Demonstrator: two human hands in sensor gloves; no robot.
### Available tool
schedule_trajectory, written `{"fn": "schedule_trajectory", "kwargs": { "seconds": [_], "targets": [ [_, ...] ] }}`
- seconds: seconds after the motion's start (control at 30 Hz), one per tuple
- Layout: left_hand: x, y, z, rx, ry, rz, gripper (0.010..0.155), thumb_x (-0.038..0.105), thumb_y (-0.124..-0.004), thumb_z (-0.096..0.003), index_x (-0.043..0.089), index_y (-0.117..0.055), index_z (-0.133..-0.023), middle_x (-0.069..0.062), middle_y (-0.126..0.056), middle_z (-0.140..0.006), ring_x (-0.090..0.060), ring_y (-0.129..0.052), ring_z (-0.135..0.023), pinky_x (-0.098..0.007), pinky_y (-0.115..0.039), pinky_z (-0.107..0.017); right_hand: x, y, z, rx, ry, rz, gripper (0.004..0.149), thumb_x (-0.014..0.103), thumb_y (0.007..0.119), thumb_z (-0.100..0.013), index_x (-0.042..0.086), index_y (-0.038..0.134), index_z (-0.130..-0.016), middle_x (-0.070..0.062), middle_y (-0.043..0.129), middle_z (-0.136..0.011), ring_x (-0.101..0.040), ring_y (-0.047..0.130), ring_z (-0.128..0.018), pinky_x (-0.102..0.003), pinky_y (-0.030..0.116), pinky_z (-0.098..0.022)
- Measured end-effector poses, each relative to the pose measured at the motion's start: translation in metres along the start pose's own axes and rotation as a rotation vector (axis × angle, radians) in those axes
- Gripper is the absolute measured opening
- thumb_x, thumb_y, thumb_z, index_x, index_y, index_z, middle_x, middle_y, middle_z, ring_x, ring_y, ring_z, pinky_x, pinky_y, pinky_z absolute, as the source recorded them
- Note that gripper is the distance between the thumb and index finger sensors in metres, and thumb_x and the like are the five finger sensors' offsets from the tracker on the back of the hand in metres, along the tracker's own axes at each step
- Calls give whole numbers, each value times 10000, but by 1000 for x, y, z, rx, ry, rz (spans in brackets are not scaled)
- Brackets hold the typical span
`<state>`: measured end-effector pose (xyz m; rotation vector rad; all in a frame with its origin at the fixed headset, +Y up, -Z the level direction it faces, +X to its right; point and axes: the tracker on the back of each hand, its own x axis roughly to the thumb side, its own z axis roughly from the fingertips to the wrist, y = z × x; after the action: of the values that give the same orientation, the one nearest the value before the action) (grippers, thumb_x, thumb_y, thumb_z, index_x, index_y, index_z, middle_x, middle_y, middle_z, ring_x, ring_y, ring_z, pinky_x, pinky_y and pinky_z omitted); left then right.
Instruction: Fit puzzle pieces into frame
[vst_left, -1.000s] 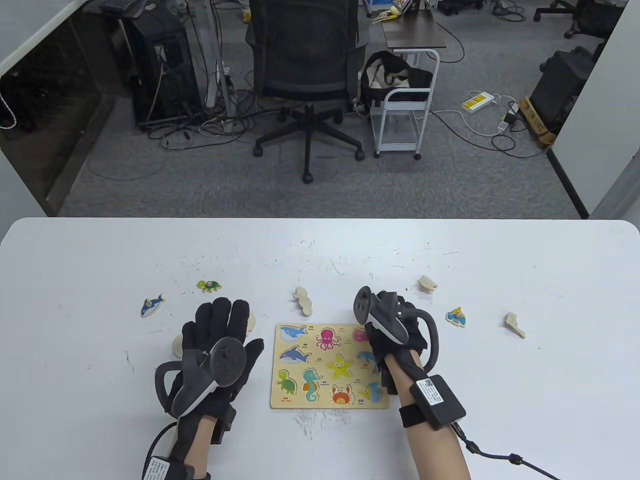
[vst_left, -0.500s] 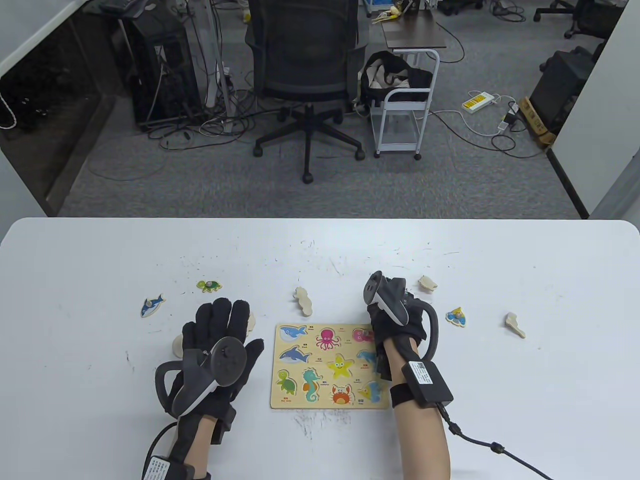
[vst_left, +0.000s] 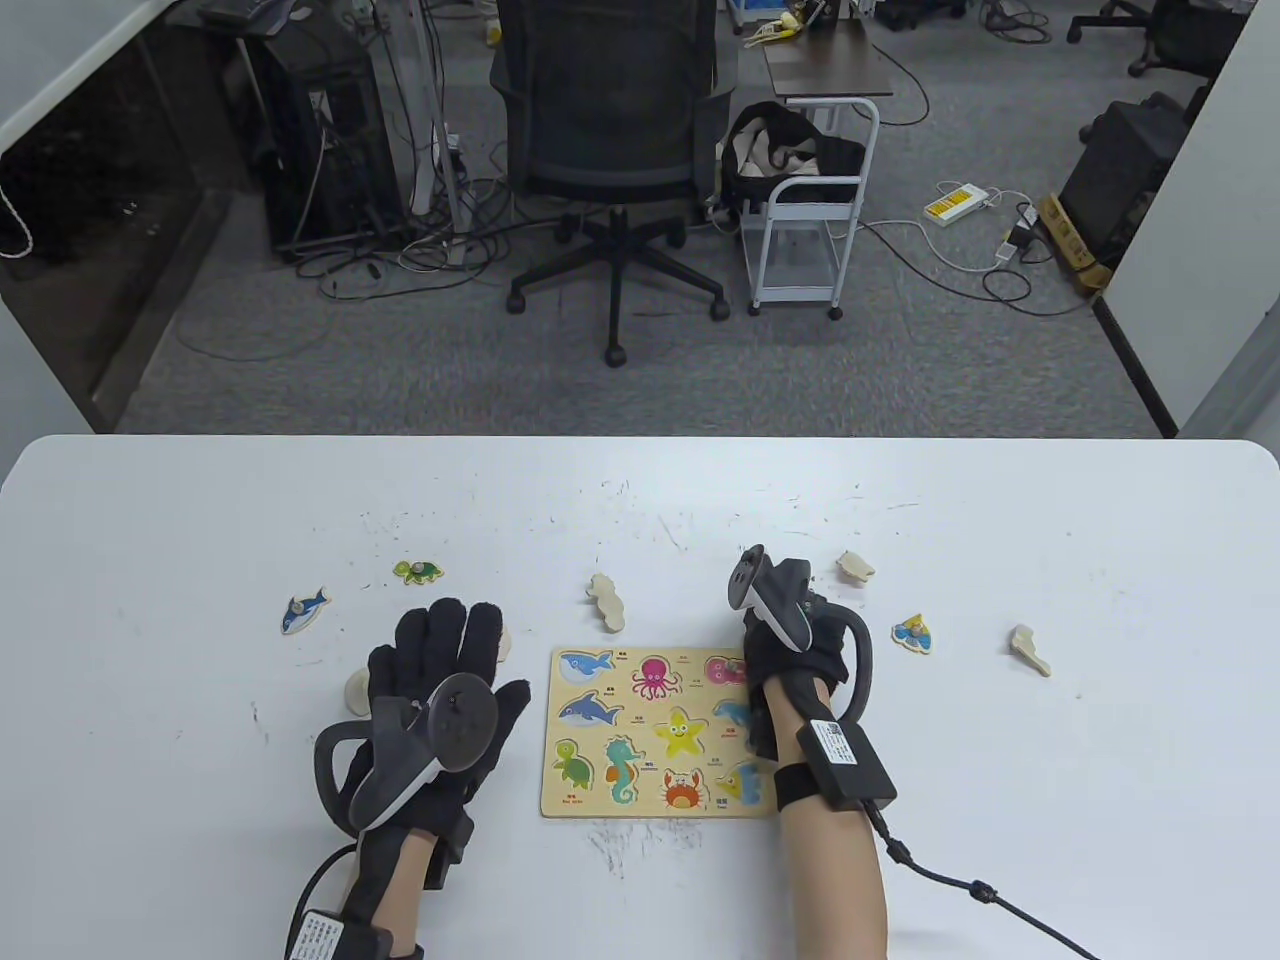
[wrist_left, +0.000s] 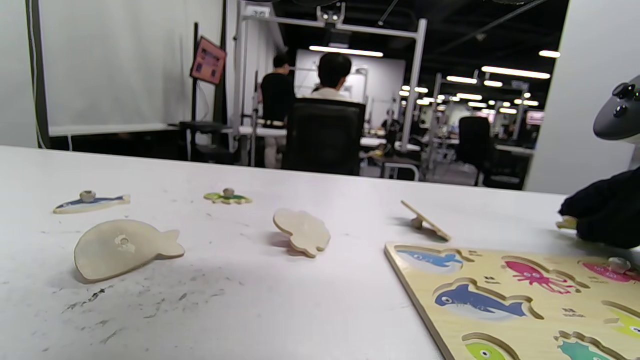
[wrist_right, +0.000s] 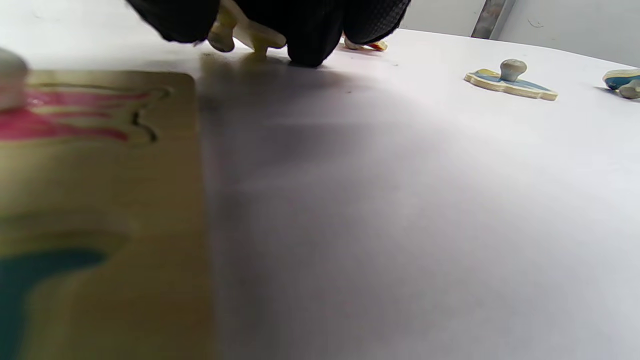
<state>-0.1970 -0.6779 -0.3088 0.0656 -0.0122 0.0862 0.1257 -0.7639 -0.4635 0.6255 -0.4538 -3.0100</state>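
The wooden puzzle frame (vst_left: 560, 803) lies at the front middle of the table, with a pink knobbed piece (vst_left: 725, 670) seated in its top right slot. My right hand (vst_left: 800, 655) is curled just past the frame's top right corner. In the right wrist view its fingertips (wrist_right: 310, 35) grip a pale face-down piece (wrist_right: 255, 36) that touches the table. My left hand (vst_left: 445, 675) lies flat and open left of the frame, partly over two pale face-down pieces (vst_left: 355, 692) (vst_left: 503, 640). The left wrist view shows these two as a whale shape (wrist_left: 120, 247) and a rounder piece (wrist_left: 302, 231).
Loose pieces lie around the frame. A blue shark (vst_left: 303, 610) and a green turtle (vst_left: 417, 571) are at the left. A face-down seahorse (vst_left: 606, 601) is behind the frame. A pale piece (vst_left: 855, 567), a blue fish (vst_left: 912, 634) and another pale piece (vst_left: 1030, 650) are at the right.
My right hand has moved off the frame's right column, away from me past its top right corner. The pink piece it covered now shows in its slot. The left hand has barely moved.
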Motion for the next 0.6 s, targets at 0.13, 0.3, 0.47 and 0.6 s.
{"fn": "schedule_trajectory", "kwargs": {
  "seconds": [0.13,0.3,0.47,0.6],
  "targets": [
    [-1,0,0,-1,-1,11,787,687,-547,-499,396,-275,-1177,-38,-344,-1304,-357,-362,-1197,-617,-417,-852,-16,-10,0,8,-20,-140,482,442,721,-522,385,651,-996,85,786,-1028,-147,888,-900,-390,704,-730],
    [-1,1,0,2,-5,19,787,688,-547,-500,395,-276,-1178,-38,-346,-1304,-357,-365,-1197,-617,-418,-852,-40,-25,8,48,-147,-370,471,417,741,-515,338,700,-977,39,847,-974,-175,937,-833,-409,737,-679],
    [1,3,2,11,-12,18,785,688,-547,-500,397,-278,-1177,-35,-354,-1304,-355,-373,-1198,-616,-421,-852,-58,-47,34,42,-336,-473,474,410,756,-504,298,731,-963,11,892,-928,-184,980,-775,-415,780,-624],
    [1,7,4,27,-16,31,784,687,-548,-501,396,-282,-1177,-37,-364,-1303,-355,-384,-1197,-616,-427,-851,-70,-59,59,56,-453,-585,473,409,764,-501,290,740,-959,7,907,-911,-183,994,-752,-414,792,-610]
  ]
}}
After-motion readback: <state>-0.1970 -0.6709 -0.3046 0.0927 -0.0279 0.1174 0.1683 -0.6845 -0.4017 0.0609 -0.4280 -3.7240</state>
